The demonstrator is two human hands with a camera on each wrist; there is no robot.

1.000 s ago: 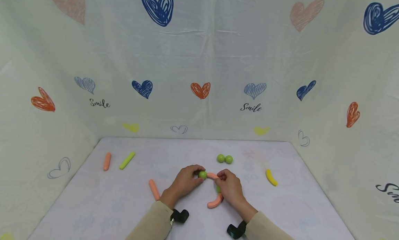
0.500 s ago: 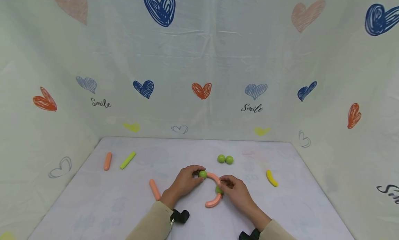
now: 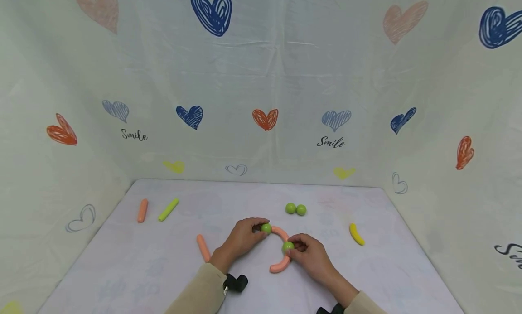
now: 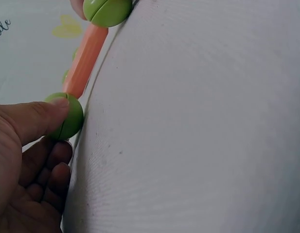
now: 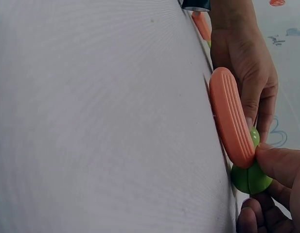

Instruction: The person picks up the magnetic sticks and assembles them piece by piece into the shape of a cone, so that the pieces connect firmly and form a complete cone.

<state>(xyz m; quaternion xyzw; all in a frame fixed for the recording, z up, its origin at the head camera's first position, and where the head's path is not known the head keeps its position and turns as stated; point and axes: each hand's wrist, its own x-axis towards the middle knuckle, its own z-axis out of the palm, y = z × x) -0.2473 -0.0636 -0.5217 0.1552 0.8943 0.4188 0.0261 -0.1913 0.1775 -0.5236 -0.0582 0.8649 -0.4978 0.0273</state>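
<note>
The left hand (image 3: 242, 236) pinches one green ball (image 3: 267, 229) in its fingers, the right hand (image 3: 311, 254) a second ball (image 3: 287, 247). Best keep the bent orange stick (image 3: 281, 232) snug between them.

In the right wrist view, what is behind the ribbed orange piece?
Behind the ribbed orange piece, part of the left hand and part of a green ball show. Whatever else the piece covers cannot be seen there.
</note>
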